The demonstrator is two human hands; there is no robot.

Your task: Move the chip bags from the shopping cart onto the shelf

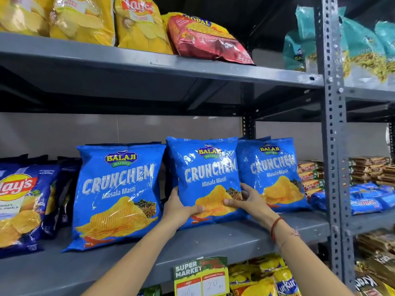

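- Grey steel shelving [224,242] fills the view; the middle shelf carries blue Balaji Crunchem bags stood upright, labels facing out, likely so shoppers can read them.
- Left hand [179,210] and right hand [248,201] clasp the middle Crunchem bag [203,171] at its lower corners, thumbs on its front, steadying it upright.
- It stands on the shelf between the left Crunchem bag [117,189] and the right Crunchem bag [273,167], seemingly keeping the row even.
- No shopping cart is in view.

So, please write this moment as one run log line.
both hands: left hand, right hand | hold: middle Crunchem bag | place: middle shelf, upright
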